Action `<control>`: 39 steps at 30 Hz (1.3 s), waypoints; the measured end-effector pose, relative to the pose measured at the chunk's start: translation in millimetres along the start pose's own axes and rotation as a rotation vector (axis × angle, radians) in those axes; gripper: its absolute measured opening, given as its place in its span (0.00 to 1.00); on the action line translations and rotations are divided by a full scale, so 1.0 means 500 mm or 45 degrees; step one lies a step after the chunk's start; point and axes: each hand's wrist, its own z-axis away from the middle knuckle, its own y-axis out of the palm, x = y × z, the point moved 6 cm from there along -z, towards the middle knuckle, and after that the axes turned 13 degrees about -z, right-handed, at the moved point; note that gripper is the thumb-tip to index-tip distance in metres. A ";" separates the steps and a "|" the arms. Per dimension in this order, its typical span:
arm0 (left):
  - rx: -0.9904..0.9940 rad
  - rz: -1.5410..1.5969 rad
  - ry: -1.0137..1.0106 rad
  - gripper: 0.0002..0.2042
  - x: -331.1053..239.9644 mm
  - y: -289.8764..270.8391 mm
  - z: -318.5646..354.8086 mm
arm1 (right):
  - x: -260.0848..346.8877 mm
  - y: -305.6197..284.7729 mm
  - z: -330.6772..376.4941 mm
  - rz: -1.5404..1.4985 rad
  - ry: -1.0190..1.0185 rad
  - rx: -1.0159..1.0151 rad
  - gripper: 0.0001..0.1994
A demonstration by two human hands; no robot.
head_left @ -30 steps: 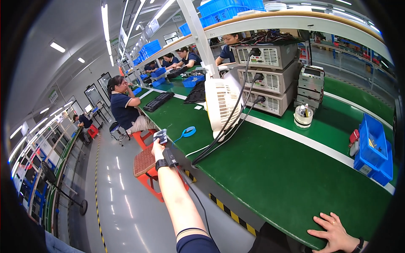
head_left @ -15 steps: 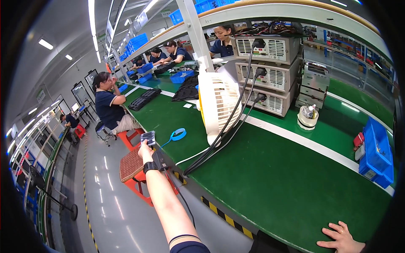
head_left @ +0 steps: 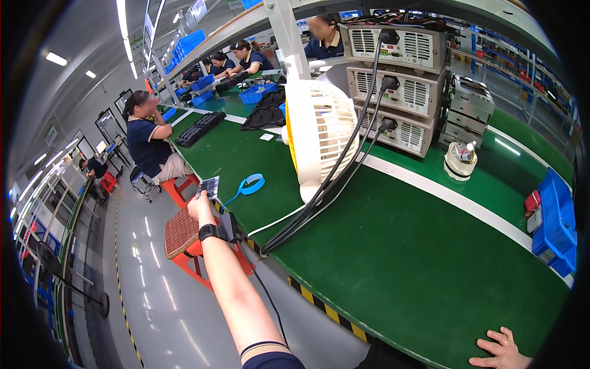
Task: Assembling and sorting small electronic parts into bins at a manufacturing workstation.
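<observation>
Head view: the left hand (head_left: 198, 208) grasps a dark-patterned flat rectangular piece (head_left: 210, 186) at the edge of the green-topped workbench (head_left: 399, 246), left of the blue coiled strap (head_left: 251, 184). A black box-shaped adapter (head_left: 230, 227) sits beside the wrist. The right hand (head_left: 501, 352) rests, fingers spread and grasping nothing, on the bench top. Relative to the preceding frames, the viewpoint has shifted; the left-hand grasp is unchanged. Support of the piece therefore appears to depend on that hand alone.
</observation>
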 end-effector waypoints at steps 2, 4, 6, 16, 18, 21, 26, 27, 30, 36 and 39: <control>0.035 0.011 -0.047 0.16 0.017 0.008 -0.016 | -0.001 0.001 0.001 -0.005 -0.002 0.002 0.33; 0.042 -0.047 -0.001 0.17 0.010 0.010 -0.009 | -0.002 0.001 0.000 -0.008 0.005 0.000 0.33; 0.078 0.157 -0.015 0.16 0.014 0.023 -0.017 | -0.002 0.001 0.001 -0.015 0.006 0.006 0.33; 0.123 0.181 0.178 0.15 -0.023 0.045 -0.016 | -0.004 0.002 0.004 0.013 0.027 0.004 0.34; 0.151 0.045 0.070 0.18 -0.007 0.055 -0.049 | -0.003 0.002 0.005 -0.009 0.011 0.012 0.34; 0.132 0.047 0.082 0.18 -0.006 0.062 -0.054 | -0.005 0.006 0.008 0.008 -0.002 0.011 0.34; 0.143 0.256 0.087 0.14 -0.016 0.047 -0.015 | -0.001 0.000 0.002 -0.003 0.001 0.005 0.34; 0.265 0.507 0.004 0.12 -0.015 0.050 0.000 | 0.000 0.002 0.002 -0.007 0.011 0.005 0.34; 0.381 0.893 -0.298 0.12 -0.017 0.058 0.030 | 0.007 0.000 -0.002 -0.022 0.050 0.009 0.35; 0.849 1.182 -0.312 0.15 0.033 -0.003 0.002 | 0.024 -0.025 -0.006 -0.056 -0.035 -0.024 0.36; 0.973 1.309 -0.234 0.18 -0.057 -0.038 0.089 | 0.036 -0.026 -0.003 -0.025 -0.033 -0.025 0.36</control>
